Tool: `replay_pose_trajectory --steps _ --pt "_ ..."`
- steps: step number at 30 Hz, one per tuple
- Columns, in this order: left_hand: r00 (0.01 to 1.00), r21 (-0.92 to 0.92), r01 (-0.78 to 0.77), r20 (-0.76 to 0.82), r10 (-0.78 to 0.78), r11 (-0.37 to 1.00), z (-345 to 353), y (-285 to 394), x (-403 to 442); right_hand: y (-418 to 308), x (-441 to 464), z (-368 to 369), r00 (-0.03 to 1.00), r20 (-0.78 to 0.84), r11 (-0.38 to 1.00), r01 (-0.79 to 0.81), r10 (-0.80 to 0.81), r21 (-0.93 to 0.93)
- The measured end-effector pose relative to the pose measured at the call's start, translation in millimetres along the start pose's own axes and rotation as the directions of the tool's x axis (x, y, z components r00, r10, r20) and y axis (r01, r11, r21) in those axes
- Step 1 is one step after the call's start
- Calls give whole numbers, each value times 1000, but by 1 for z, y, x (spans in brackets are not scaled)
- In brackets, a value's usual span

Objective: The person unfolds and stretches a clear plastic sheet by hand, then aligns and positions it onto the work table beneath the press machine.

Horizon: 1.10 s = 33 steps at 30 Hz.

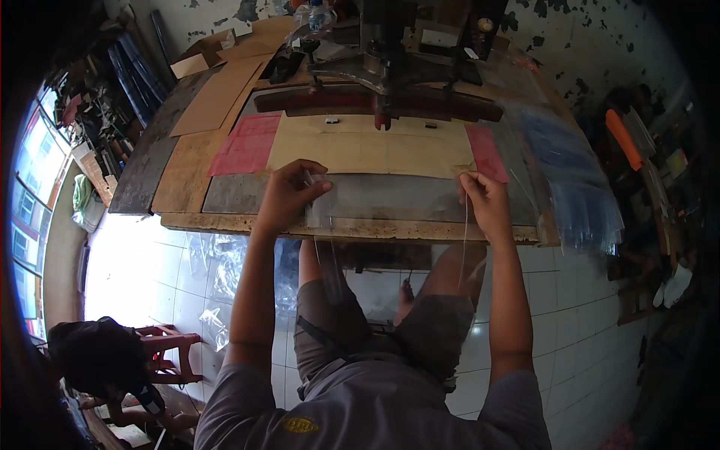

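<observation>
My left hand [291, 196] pinches one edge of a clear plastic sheet [330, 259] between thumb and fingers. At the other side my right hand [487, 202] also has its fingers closed on the sheet. The see-through film hangs down between my hands over the table's front edge, and its outline is hard to make out. Just beyond my fingertips lies a cream-coloured board [367, 146] with a pink piece [247, 139] at its left end and another pink piece [486, 150] at its right end. Two small dark clips sit near the board's far edge.
A heavy metal press [382, 75] with a long reddish bar stands behind the board. Stacked clear plastic sheets [574, 184] hang over the table's right side. Cardboard [214, 101] lies at left. Another person [97, 360] is low at the left, by a red stool [171, 349].
</observation>
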<state>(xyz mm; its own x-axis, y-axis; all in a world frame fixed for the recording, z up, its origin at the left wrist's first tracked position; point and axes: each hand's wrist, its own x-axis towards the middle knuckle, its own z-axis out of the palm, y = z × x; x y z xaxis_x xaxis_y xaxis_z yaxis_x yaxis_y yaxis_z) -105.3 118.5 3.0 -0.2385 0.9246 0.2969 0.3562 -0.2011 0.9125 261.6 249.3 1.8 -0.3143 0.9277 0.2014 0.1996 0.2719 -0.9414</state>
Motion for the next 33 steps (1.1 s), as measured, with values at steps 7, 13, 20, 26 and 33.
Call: replay_pose_trajectory --steps 7,13,20,26,33 --pt "996 52 84 -13 -83 995 3 7 -7 8 -5 -2 999 6 984 -48 48 169" --pt "994 22 105 18 -106 994 1 -7 -5 9 -6 -4 999 19 979 -49 46 198" --pt "993 -167 120 33 -116 979 8 0 -8 9 -7 -4 999 -20 985 -22 26 174" --pt "988 -100 53 150 -38 994 -4 1 -9 9 -8 -3 998 -52 978 -36 47 204" --pt "994 -189 38 104 -19 981 0 1 -10 13 -7 -5 998 -46 983 -37 47 182"
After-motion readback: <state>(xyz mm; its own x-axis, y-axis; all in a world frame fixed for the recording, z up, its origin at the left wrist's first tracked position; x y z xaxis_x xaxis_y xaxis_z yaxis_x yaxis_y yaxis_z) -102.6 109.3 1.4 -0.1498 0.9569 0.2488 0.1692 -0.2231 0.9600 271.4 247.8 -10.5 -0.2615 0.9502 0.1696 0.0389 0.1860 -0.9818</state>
